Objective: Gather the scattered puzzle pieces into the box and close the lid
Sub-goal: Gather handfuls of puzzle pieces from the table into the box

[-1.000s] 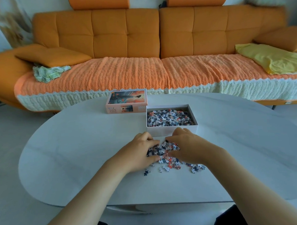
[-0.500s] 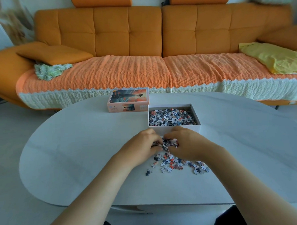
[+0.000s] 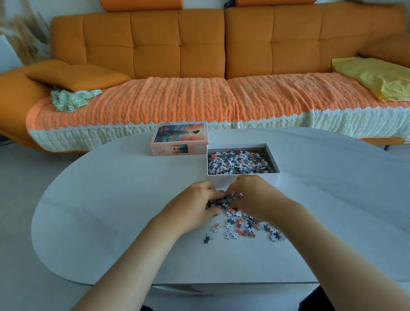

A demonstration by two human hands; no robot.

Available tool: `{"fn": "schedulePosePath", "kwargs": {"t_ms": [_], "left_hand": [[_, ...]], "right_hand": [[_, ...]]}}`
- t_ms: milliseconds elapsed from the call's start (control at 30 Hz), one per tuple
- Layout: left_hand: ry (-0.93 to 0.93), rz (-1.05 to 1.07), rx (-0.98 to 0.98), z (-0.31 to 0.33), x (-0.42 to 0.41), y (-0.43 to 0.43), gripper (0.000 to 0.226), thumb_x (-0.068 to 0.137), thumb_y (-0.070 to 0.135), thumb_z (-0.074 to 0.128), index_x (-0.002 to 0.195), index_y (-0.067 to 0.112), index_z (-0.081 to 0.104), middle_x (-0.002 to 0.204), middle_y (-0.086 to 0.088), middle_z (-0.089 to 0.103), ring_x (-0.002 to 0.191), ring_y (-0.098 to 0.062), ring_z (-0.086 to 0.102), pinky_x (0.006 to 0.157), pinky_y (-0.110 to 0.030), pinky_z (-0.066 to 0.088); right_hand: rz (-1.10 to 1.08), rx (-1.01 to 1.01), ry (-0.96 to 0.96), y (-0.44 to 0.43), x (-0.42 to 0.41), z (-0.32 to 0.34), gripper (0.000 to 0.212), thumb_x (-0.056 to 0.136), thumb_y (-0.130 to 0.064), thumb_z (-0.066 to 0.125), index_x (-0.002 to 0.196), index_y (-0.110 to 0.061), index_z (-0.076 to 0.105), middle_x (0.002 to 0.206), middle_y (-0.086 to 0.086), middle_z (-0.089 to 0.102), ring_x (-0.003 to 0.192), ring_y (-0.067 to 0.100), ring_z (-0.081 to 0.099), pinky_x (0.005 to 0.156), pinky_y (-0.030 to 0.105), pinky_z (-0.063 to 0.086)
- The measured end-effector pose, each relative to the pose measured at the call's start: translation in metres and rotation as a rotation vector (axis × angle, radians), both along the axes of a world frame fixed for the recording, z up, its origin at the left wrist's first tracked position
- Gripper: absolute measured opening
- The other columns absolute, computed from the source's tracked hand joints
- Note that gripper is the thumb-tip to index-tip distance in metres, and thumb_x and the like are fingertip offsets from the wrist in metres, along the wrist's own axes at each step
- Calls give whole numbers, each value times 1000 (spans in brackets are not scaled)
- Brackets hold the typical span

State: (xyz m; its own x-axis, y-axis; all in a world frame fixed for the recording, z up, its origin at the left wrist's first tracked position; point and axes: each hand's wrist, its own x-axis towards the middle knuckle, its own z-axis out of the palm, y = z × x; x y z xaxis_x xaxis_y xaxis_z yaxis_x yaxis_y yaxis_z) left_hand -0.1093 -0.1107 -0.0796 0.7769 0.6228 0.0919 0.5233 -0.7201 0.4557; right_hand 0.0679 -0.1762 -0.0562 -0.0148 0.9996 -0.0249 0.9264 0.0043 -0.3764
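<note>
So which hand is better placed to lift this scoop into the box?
Right, marginally. The right hand sits directly below the open box; the left hand is further left. Both cup the clump of pieces.

The bench (image 3: pixel 108 218) lies bare to the left and right of the hands. Ahead, the open box (image 3: pixel 243 178) stands just beyond the fingers, with the lid (image 3: pixel 178 140) touching its far-left corner. Loose pieces (image 3: pixel 244 227) litter the near side.

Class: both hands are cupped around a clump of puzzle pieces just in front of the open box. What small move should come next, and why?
Probably lift the clump held between left hand and right hand over the near wall of the box and drop it in.
</note>
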Motion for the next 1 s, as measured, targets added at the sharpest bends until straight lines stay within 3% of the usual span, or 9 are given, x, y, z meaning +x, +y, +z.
{"fn": "schedulePosePath", "kwargs": {"t_ms": [233, 400, 500, 600, 667, 767, 867, 933, 1000], "left_hand": [[-69, 46, 79, 1, 3, 1, 16, 91, 23, 66, 106, 21, 72, 98, 4, 63, 86, -10, 58, 79, -26, 48], [-108, 82, 45, 8, 7, 8, 16, 92, 20, 65, 106, 18, 73, 101, 1, 70, 82, -8, 59, 74, -18, 43], [-173, 149, -50, 16, 12, 15, 20, 92, 21, 65, 111, 18, 71, 102, 1, 70, 83, -9, 63, 74, -19, 46], [-275, 196, -110, 25, 19, 25, 18, 92, 23, 65, 109, 19, 72, 84, 14, 67, 72, 5, 58, 64, -8, 41], [-352, 219, -104, 31, 27, 31, 19, 91, 22, 66, 109, 18, 72, 79, 17, 65, 70, 8, 57, 63, -5, 40], [-414, 255, -18, 35, 40, 38, 19, 91, 21, 66, 108, 17, 73, 86, 8, 70, 74, 3, 60, 64, -4, 39], [-394, 242, 90, 27, 55, 45, 19, 93, 18, 63, 109, 16, 73, 96, 2, 72, 80, -7, 63, 74, -17, 49], [-284, 210, 176, 20, 63, 49, 21, 95, 21, 59, 111, 19, 73, 100, -1, 71, 88, -17, 64, 79, -33, 51], [-143, 174, 288, 15, 67, 51, 23, 98, 25, 54, 110, 21, 73, 103, -1, 70, 95, -24, 62, 84, -39, 47]], "right_hand": [[-59, -13, 53, 4, 5, 5, 20, 86, -19, 68, 102, -28, 75, 93, -9, 72, 74, 7, 65, 69, 18, 52], [-127, 76, 116, 6, 18, 14, 16, 87, -23, 70, 101, -28, 76, 78, -16, 64, 68, 1, 61, 52, 2, 41], [-163, 137, 182, 10, 24, 19, 18, 88, -24, 69, 105, -26, 75, 91, -11, 70, 73, 2, 61, 57, 2, 40], [-190, 241, 236, 15, 30, 24, 20, 88, -21, 70, 107, -20, 74, 90, -9, 67, 64, -6, 54, 58, 0, 38], [-232, 313, 278, 20, 36, 25, 21, 87, -19, 71, 108, -20, 74, 90, -7, 68, 64, -5, 53, 58, 1, 35], [-282, 356, 292, 29, 41, 23, 21, 88, -16, 69, 109, -19, 73, 93, -2, 69, 72, 9, 58, 66, 16, 42], [-248, 301, 217, 36, 43, 15, 24, 93, -16, 63, 116, -18, 70, 108, 1, 69, 89, 17, 61, 78, 21, 44], [-230, 221, 187, 37, 45, 10, 29, 97, -18, 57, 123, -20, 66, 116, -1, 66, 98, 18, 60, 82, 20, 41], [-227, 202, 184, 37, 49, 8, 29, 98, -18, 54, 125, -21, 65, 116, -2, 65, 101, 18, 60, 82, 19, 39]]}}
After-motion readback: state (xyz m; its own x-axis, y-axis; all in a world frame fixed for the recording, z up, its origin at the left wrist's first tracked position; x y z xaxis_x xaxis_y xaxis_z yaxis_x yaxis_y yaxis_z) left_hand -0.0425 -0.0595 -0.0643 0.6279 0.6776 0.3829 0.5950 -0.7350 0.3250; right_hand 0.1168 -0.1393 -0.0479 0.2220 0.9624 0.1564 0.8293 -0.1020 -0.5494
